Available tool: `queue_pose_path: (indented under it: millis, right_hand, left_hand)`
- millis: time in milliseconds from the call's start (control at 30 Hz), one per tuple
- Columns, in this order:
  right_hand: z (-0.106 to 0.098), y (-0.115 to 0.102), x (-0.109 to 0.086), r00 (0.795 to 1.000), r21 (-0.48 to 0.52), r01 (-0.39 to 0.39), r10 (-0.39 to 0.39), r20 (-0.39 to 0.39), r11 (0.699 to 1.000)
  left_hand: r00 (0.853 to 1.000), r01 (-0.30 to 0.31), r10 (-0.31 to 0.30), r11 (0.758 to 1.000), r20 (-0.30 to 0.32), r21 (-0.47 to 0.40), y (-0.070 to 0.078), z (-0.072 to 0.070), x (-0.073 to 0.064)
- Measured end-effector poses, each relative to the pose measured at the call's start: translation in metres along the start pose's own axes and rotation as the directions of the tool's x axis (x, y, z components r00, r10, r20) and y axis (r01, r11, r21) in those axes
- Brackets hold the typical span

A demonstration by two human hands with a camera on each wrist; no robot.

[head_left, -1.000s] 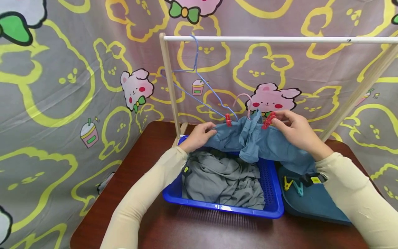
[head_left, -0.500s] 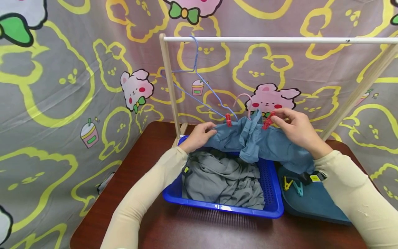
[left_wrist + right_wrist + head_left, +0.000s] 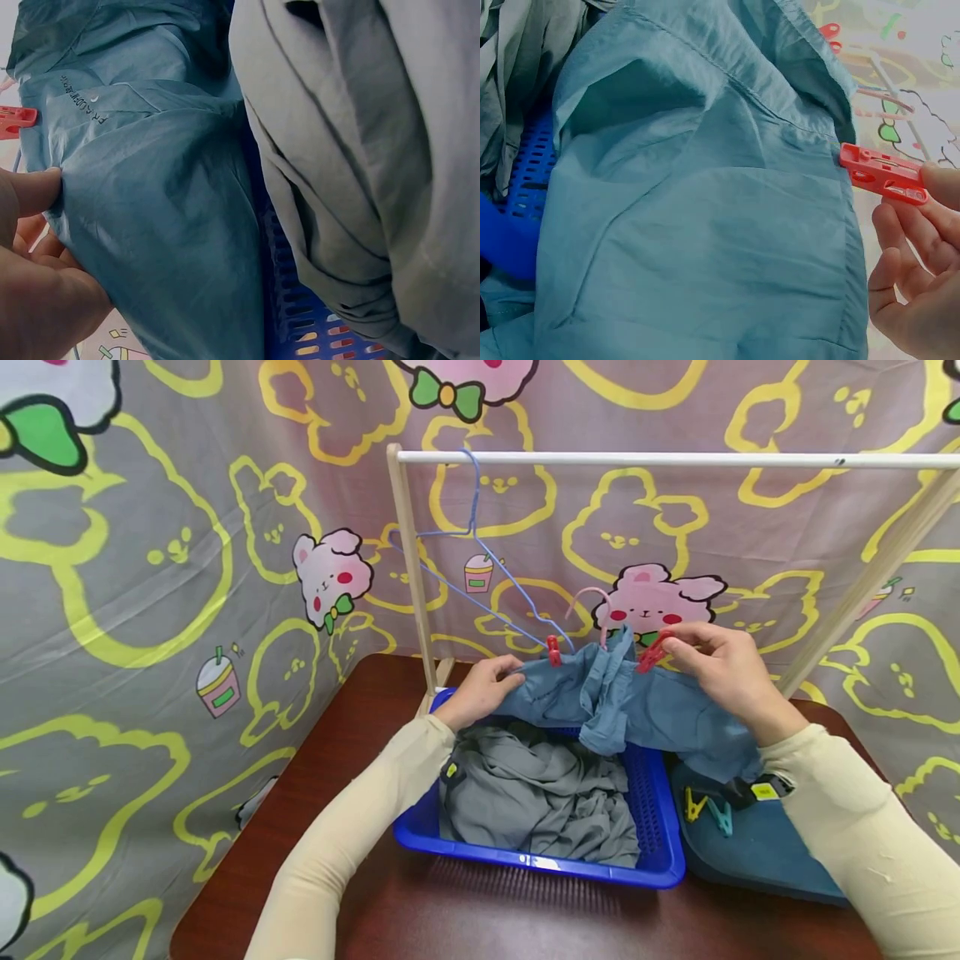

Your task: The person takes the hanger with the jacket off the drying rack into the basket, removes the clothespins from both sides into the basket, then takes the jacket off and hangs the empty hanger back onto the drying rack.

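A blue shirt point(image 3: 660, 706) hangs spread on a pink hanger point(image 3: 588, 593), of which only the hook shows. My left hand point(image 3: 483, 687) pinches the shirt's left shoulder edge between thumb and fingers; small dark print lies near it in the left wrist view. At the right, my right hand point(image 3: 723, 672) pinches the tail of a red clothespin point(image 3: 885, 172), whose front end meets the shirt's edge. Left of the collar, a second red clothespin point(image 3: 553, 650) is clipped on the shirt's upper edge.
Beneath the shirt, a blue basket point(image 3: 540, 862) holds crumpled grey cloth point(image 3: 525, 793). A dark teal tray point(image 3: 780, 852) carries a yellow clothespin point(image 3: 695, 802) and a teal one. Behind stands a rack with a white rail point(image 3: 637, 459) and an empty blue hanger point(image 3: 510, 578).
My right hand and its clothespin have shifted very slightly right. The left hand keeps its pinch on the shirt, and the head view has moved a touch.
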State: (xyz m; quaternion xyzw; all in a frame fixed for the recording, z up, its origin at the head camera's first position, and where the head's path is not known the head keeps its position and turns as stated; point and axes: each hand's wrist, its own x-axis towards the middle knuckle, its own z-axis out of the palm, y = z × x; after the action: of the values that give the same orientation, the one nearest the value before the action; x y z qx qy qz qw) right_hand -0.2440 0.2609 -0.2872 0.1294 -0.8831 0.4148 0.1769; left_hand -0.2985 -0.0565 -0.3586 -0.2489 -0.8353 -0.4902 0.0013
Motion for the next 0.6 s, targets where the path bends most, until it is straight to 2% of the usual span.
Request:
queue_pose_path:
  millis: [133, 400, 600]
  right_hand:
    - [-0.003, 0.001, 0.0, 1.0, 0.071, -0.014, 0.016, -0.023, 0.997]
    - [-0.019, 0.006, -0.008, 0.999, 0.135, -0.033, 0.032, 0.012, 0.99]
    - [-0.036, 0.013, -0.015, 0.997, 0.055, -0.063, 0.061, 0.049, 0.996]
  left_hand:
    - [1.0, 0.004, -0.004, 1.0, -0.003, -0.001, 0.0, 0.001, 0.001]
    - [0.999, 0.031, -0.031, 1.0, -0.014, -0.003, 0.0, 0.001, 0.004]
    - [0.999, 0.038, -0.038, 0.999, -0.034, -0.024, 0.002, 0.0, 0.006]
